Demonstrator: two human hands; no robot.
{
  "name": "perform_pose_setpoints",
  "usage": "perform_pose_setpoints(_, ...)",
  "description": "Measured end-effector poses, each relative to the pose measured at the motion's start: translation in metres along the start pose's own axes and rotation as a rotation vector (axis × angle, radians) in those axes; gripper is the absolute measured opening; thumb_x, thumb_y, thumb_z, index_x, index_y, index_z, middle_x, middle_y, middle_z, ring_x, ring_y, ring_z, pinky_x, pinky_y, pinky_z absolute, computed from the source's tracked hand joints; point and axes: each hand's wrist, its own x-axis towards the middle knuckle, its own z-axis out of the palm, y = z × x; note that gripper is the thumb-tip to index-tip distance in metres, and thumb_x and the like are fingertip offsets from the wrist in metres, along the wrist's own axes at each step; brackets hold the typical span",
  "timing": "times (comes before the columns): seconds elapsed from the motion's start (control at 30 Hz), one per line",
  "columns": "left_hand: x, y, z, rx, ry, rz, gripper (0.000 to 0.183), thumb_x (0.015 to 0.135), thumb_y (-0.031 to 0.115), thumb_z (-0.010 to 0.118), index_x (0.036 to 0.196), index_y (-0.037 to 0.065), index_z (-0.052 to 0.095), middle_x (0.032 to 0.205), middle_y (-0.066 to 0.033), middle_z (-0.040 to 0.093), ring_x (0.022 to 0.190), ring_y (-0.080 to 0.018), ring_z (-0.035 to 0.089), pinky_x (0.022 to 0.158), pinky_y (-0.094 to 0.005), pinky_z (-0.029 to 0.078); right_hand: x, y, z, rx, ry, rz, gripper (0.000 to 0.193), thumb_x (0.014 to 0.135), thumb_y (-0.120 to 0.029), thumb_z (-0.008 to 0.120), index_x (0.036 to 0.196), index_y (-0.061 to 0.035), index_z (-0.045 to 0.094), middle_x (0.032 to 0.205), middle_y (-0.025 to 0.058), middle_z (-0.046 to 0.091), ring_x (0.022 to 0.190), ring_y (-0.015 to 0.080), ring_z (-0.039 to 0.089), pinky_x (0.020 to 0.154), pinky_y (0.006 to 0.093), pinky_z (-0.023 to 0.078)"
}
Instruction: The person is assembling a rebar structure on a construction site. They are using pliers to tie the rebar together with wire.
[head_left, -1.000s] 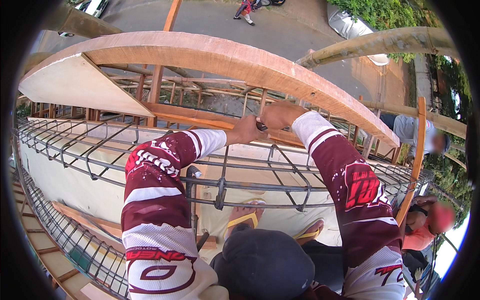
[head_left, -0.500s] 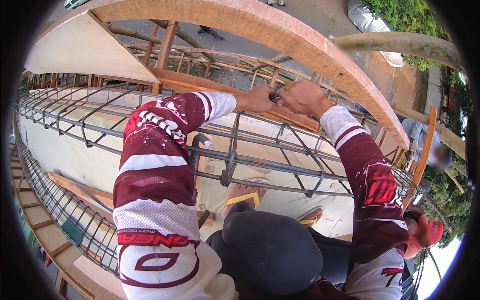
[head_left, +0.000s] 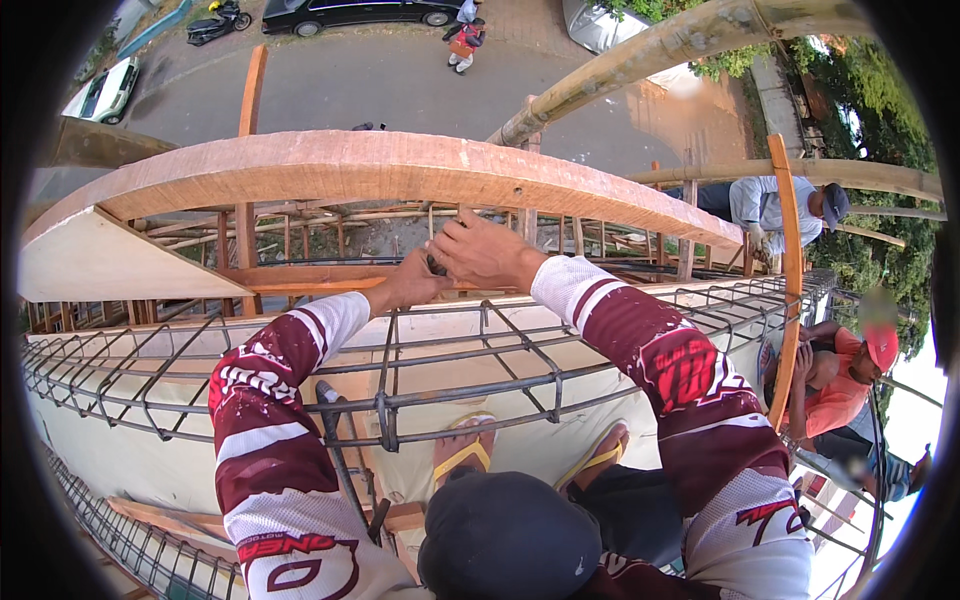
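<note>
My left hand [head_left: 412, 280] and my right hand [head_left: 485, 248] meet just below a thick reddish timber beam [head_left: 350, 165]. The fingers of both are curled in around a small dark thing [head_left: 435, 265], mostly hidden between them and too small to name. Nearer to me, under my wrists, runs a cage of steel reinforcing bars [head_left: 388, 402] tied with bent stirrups. Behind my left hand lies a lower reddish timber [head_left: 310, 275]. A hooked steel bar [head_left: 335, 425] stands by my left forearm, touched by neither hand.
My sandalled feet [head_left: 462, 455] stand on pale boards beyond the cage's near side. A plywood panel [head_left: 120, 260] is at the left. An upright wooden strip [head_left: 787, 330] rises at the right, near two co-workers [head_left: 765, 200]. Bamboo poles [head_left: 640, 65] cross above a road with vehicles.
My view has tilted up and turned, so more road and both co-workers show. My hands stay together below the beam, gripping at the same small thing.
</note>
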Motion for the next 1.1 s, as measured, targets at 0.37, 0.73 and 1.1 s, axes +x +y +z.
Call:
perform_pose_setpoints(0.37,-0.01,0.019,0.025,0.157,0.444,0.506,0.032,0.086,0.017,0.076,0.11,-0.001,0.065,0.087,-0.0075,0.072,0.077,-0.0211,0.068,0.067,-0.0357,0.054,0.042,0.005,0.003,0.453,-0.508,0.271,0.033,0.092,-0.04,0.059,0.098,-0.0149,0.079,0.103,0.0087,0.075,0.098,0.0274,0.071,0.081,0.0415,0.055)
perform_pose_setpoints(0.73,-0.005,0.025,0.007,-0.085,0.118,-0.057,0.02,0.083,0.013,0.078,0.089,0.001,0.063,0.068,-0.0059,0.064,0.051,-0.0154,0.058,0.046,-0.0318,0.048,0.001,0.016,0.032,0.19,-0.032,0.005,0.035,0.094,-0.035,0.057,0.114,-0.009,0.069,0.102,0.0062,0.071,0.098,0.0262,0.068,0.083,0.0403,0.051)
perform_pose_setpoints(1.1,-0.006,0.02,0.019,0.268,0.052,0.074,0.034,0.079,0.025,0.083,0.093,-0.002,0.068,0.079,-0.0135,0.069,0.071,-0.022,0.064,0.069,-0.0396,0.052,0.0,-0.004,-0.003,0.529,-0.372,0.358,0.043,0.096,-0.045,0.054,0.093,-0.0092,0.077,0.091,0.012,0.075,0.089,0.0318,0.072,0.077,0.044,0.056)
